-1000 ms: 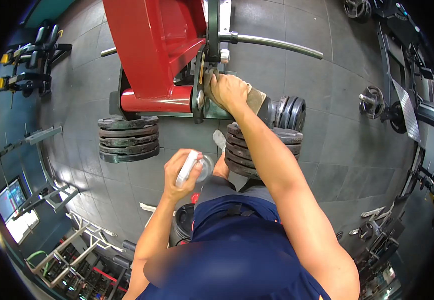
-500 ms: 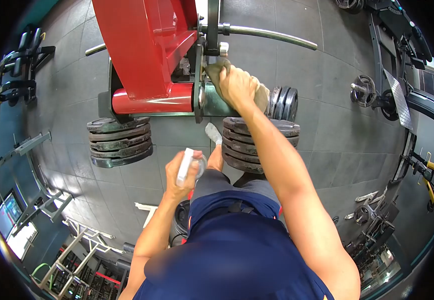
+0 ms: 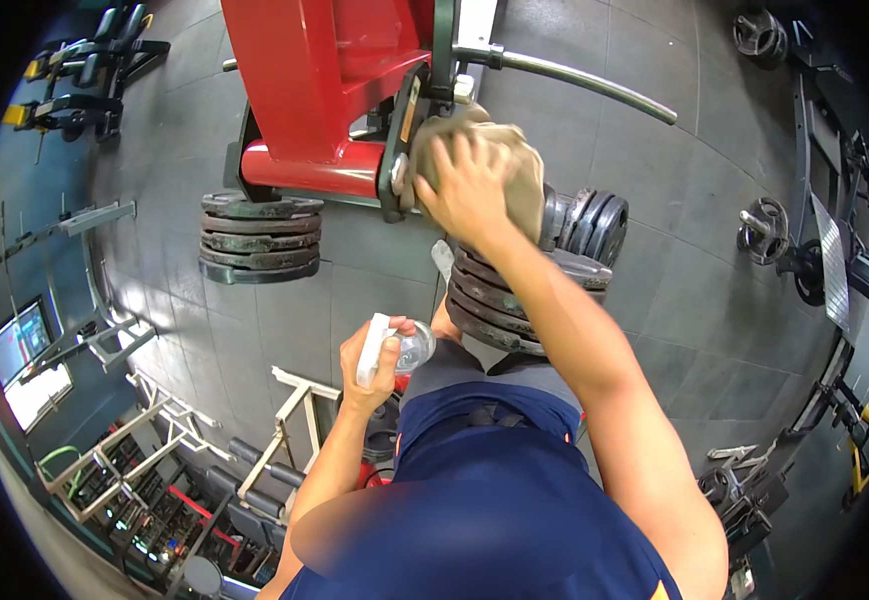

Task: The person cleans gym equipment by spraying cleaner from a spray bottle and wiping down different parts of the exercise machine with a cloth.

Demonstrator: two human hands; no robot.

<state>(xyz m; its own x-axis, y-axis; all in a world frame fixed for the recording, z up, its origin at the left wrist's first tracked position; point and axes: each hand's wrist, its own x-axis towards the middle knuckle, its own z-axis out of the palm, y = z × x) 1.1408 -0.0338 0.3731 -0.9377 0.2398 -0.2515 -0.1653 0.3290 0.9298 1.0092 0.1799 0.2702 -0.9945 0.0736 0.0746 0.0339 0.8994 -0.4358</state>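
2 bare hands are at work here, both belonging to the person in the dark blue shirt (image 3: 485, 500). The right hand (image 3: 467, 190) is stretched far out, with its fingers spread flat and wide. It presses a crumpled tan cloth (image 3: 515, 165) against the black metal end of the big red gym machine (image 3: 325, 90). The cloth sits under the palm and pokes out to the right of the hand. A long shiny silver bar (image 3: 585, 80) sticks out from the machine, just far of the cloth.

The left hand (image 3: 375, 365) is near the person's body, well apart from the cloth. Its fingers are curled tight around a small clear spray bottle with a white top (image 3: 395, 348).

Just near the right hand is a stack of round dark weight plates (image 3: 515, 300) on the grey floor (image 3: 285, 320). Another stack of dark weight plates (image 3: 260, 240) lies to the left, under the red machine. A few more black plates (image 3: 590, 225) stand on edge to the right of the cloth.
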